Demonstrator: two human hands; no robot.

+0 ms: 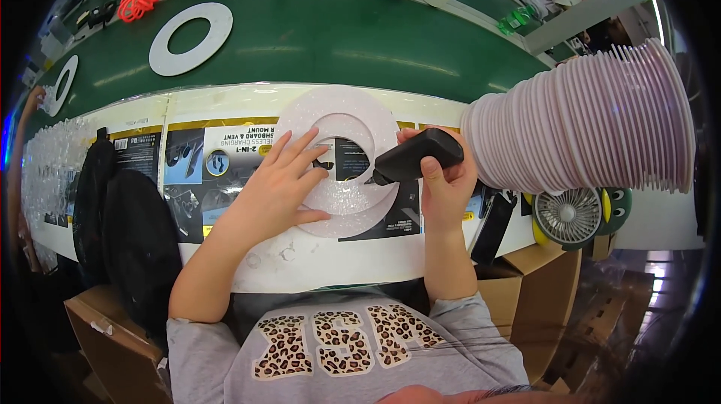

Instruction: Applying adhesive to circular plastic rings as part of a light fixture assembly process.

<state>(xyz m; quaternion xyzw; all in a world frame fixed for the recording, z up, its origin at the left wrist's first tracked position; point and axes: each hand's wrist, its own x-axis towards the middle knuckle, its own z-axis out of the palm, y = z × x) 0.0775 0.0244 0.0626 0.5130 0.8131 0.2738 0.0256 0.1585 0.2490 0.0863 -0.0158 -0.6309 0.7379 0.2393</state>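
Head view: left hand (279, 182) lies spread flat on the white ring (342, 160); right hand (443, 179) grips a black tool (411, 156), tip at the ring's inner edge.

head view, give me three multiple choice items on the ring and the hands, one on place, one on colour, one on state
1. Where does the stack of rings lie?
A. at the person's right
B. at the person's left
C. on the floor

2. What colour is the tool in the right hand?
A. red
B. black
C. yellow

3. How does the left hand meet the flat ring?
A. it lifts the ring off the table
B. it is well apart from the ring
C. it rests spread on the ring

Answers: 1 A, the stack fills the right side of the bench. 2 B, the gripped body is black. 3 C, the fingers lie flat on the ring's left part.
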